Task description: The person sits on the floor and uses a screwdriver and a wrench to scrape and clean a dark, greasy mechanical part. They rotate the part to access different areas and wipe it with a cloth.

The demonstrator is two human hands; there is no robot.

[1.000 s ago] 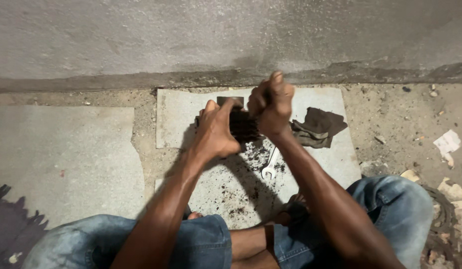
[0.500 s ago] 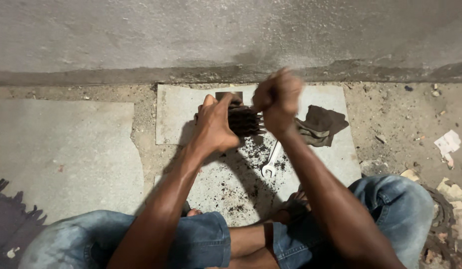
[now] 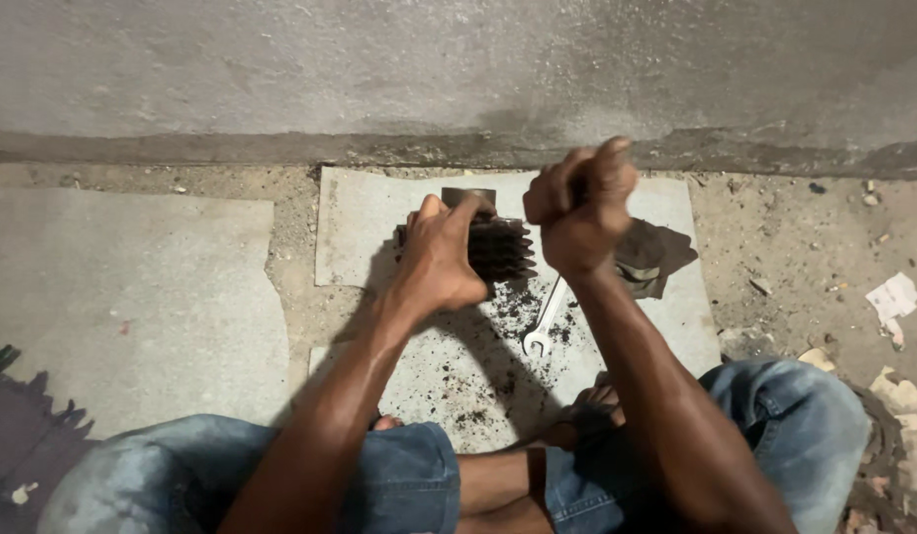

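Gripping a dark finned metal block on the floor sheet

My left hand [image 3: 441, 259] clamps the finned block [image 3: 498, 247], which stands on the grey sheet [image 3: 360, 222]; it looks heavy, rigid, grimy, best held by its sides. My right hand [image 3: 577, 213] is a fist, contents hidden; spanner [image 3: 545, 318] below.

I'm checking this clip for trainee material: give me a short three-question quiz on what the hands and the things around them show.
1. True or false: the left hand rests on the dark ribbed metal part.
2. Which tool lies on the grey sheet below that part? A) hammer B) wrench C) pliers
3. Fill in: the right hand is closed in a ____, raised above the sheet.

Key
1. True.
2. B: the wrench lies among dark crumbs.
3. Fist. What it grips cannot be made out.
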